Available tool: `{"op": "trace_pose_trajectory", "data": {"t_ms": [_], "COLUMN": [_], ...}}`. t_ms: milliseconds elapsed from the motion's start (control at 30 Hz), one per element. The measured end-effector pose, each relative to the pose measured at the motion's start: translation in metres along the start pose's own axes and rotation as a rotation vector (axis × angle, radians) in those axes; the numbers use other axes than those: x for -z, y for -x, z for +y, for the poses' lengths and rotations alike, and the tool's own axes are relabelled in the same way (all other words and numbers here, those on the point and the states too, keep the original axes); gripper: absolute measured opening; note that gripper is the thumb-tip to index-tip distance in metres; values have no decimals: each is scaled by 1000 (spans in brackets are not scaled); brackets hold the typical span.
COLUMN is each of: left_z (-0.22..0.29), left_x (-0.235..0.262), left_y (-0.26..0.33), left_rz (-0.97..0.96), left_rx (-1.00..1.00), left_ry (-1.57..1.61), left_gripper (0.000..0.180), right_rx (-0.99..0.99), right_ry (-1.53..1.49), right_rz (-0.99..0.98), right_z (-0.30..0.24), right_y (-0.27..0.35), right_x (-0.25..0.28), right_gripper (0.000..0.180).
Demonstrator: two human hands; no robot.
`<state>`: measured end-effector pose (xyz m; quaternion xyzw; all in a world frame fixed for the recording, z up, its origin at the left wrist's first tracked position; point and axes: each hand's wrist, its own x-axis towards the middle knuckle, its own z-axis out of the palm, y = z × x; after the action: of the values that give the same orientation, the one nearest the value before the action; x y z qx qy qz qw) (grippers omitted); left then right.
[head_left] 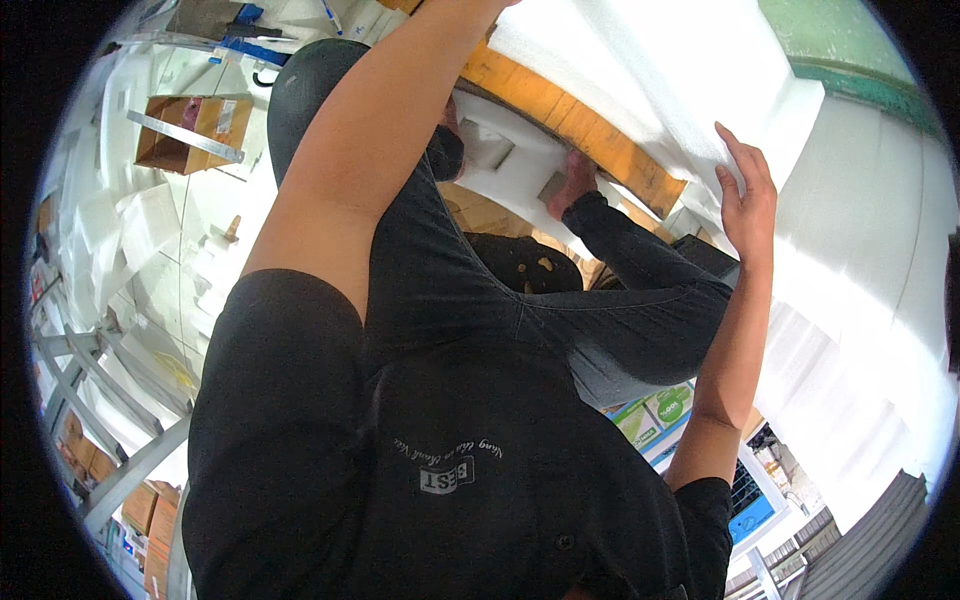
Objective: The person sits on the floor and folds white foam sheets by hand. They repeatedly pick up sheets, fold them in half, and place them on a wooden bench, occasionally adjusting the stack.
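Note:
My right hand [749, 200] is over white foam sheeting [650, 70], with its fingers stretched out and apart and nothing in its grasp. Whether the fingertips touch the foam, I cannot tell. My left forearm [370, 140] runs up across the picture and leaves it at the upper edge, so the left hand and anything it holds are out of sight. Beneath the foam shows the yellow-orange edge of a worktable [580, 115]. White foam layers with a tall side wall [795, 125] stand just beyond my right fingers.
Below my bent legs is a worn black stool seat [525, 262]. An open cardboard box [222, 120] with a metal strip across it lies on the floor at left. Metal racking [140, 475] stands at lower left. A green surface [850, 35] is at upper right.

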<state>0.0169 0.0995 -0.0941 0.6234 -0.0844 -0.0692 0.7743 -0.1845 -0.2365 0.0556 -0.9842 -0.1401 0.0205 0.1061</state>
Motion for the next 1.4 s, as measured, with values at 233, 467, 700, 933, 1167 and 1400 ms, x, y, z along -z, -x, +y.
{"op": "trace_pose_trajectory", "data": {"t_ms": [233, 467, 700, 933, 1167, 1400], "left_z": [4, 36, 55, 54, 40, 41], "left_x": [-5, -27, -31, -31, -31, -30], "left_y": [5, 31, 45, 43, 36, 40], "left_rz": [20, 127, -35, -41, -50, -5], "left_rx": [11, 2, -107, -120, -165, -135], "left_ry": [-84, -191, -306, -379, -299, -415], "left_gripper": [50, 59, 64, 63, 61, 63], "right_rx": [-70, -141, -117, -59, -36, 12], "right_ry": [60, 135, 86, 95, 151, 203], "right_rz": [31, 113, 98, 148, 176, 198], "right_z": [-5, -2, 2, 9, 22, 31], "right_y": [-8, -18, -21, -20, -21, -19], "right_x": [-2, -8, -8, -19, -30, -42], "right_gripper": [58, 56, 57, 54, 51, 47]}}
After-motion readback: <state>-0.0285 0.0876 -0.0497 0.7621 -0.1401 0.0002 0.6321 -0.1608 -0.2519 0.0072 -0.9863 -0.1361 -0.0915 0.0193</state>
